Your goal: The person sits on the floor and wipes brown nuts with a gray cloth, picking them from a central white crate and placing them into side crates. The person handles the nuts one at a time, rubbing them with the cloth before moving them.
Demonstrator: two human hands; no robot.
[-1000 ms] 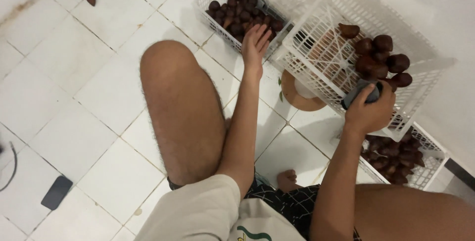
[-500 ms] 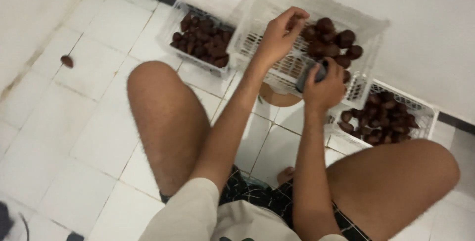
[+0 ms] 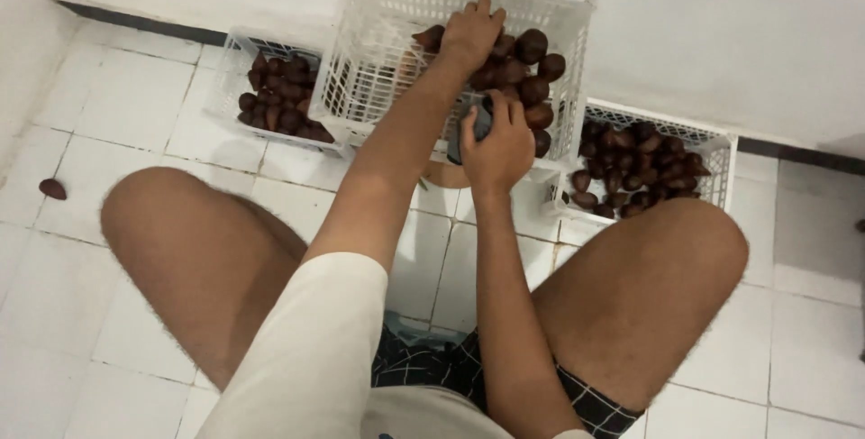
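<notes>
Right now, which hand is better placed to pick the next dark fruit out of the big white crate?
Left. The left hand already rests on the fruit pile in the big white crate; the right hand grips a dark object at its rim.

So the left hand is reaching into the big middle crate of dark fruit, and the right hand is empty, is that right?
Not quite. In the head view the left hand does reach into the middle crate of dark fruit, but the right hand is not empty: it grips a small dark object.

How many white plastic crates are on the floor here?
3: a small white plastic crate at left, a large tilted white crate in the middle, and another small white crate at right. None seems hidden.
</notes>
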